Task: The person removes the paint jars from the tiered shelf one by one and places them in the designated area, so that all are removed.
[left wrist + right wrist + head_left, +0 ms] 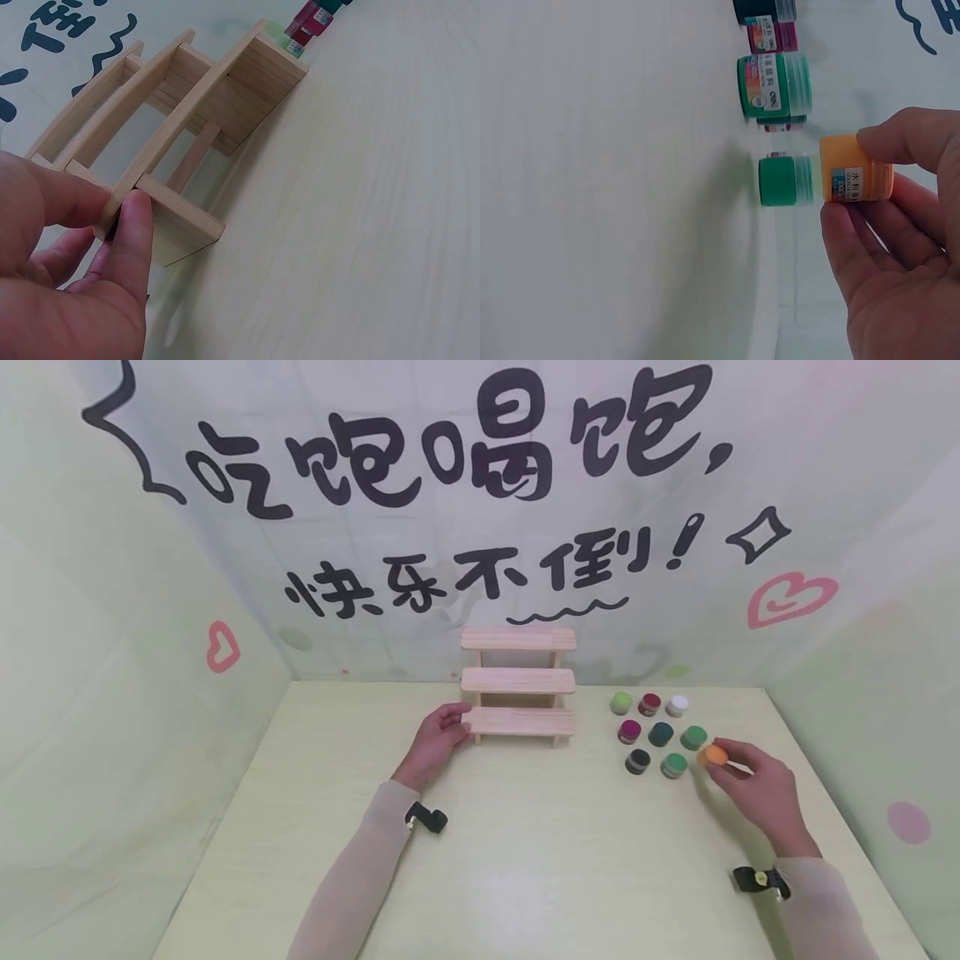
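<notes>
A small three-tier wooden step shelf stands against the back wall. At its left end my left hand pinches the lowest board between thumb and fingers, as the left wrist view shows on the shelf. Over on the right, my right hand holds an orange paint jar by thumb and fingertips, raised off the table. Close beside that jar is a green paint jar, standing on the table. Another green jar and a black jar sit at the front of the group.
Further jars stand right of the shelf: light green, dark red, white, magenta and dark teal. Fabric walls with printed writing enclose the pale table at the back and both sides.
</notes>
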Tool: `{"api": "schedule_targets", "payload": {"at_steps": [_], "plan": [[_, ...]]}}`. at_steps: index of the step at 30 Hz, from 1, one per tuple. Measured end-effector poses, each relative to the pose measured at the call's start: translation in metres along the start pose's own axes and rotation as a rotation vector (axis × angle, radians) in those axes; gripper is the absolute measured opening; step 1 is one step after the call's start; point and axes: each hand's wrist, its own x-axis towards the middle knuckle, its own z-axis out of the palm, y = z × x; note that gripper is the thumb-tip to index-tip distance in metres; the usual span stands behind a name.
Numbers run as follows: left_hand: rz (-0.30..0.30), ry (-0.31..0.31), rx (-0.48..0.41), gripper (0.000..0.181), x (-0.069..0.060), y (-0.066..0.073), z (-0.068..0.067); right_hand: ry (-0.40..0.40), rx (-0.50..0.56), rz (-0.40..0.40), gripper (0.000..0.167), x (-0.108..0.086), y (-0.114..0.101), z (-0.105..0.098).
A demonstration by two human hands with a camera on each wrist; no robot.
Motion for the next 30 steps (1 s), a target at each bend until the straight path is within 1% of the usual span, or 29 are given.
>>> {"api": "schedule_targets", "payload": {"at_steps": [2, 6, 10, 19, 23, 27, 30], "plan": [[-0.002, 0.002, 0.003, 0.042, 0.0, 0.0, 0.0, -0.035, -0.025, 0.019, 0.054, -0.001, 0.004, 0.0], [-0.001, 0.0, 0.005, 0.042, -0.001, 0.0, -0.001, -0.111, -0.061, 0.031, 0.054, -0.003, 0.01, 0.002], [0.001, -0.008, 0.004, 0.042, -0.002, 0.0, 0.0, -0.142, -0.07, 0.031, 0.053, -0.003, 0.013, 0.001], [-0.006, -0.01, 0.005, 0.042, 0.0, 0.002, 0.001, -0.155, -0.085, 0.029, 0.052, 0.002, 0.019, 0.001], [-0.014, -0.009, 0.007, 0.042, 0.0, -0.001, 0.0, -0.164, -0.072, 0.038, 0.056, 0.002, 0.02, 0.0], [-0.015, -0.009, 0.011, 0.042, -0.001, -0.002, -0.001, -0.146, -0.039, 0.047, 0.064, 0.002, 0.017, -0.005], [-0.012, -0.002, 0.014, 0.042, -0.001, -0.003, -0.001, -0.099, -0.019, 0.05, 0.064, 0.004, 0.01, -0.009]]}}
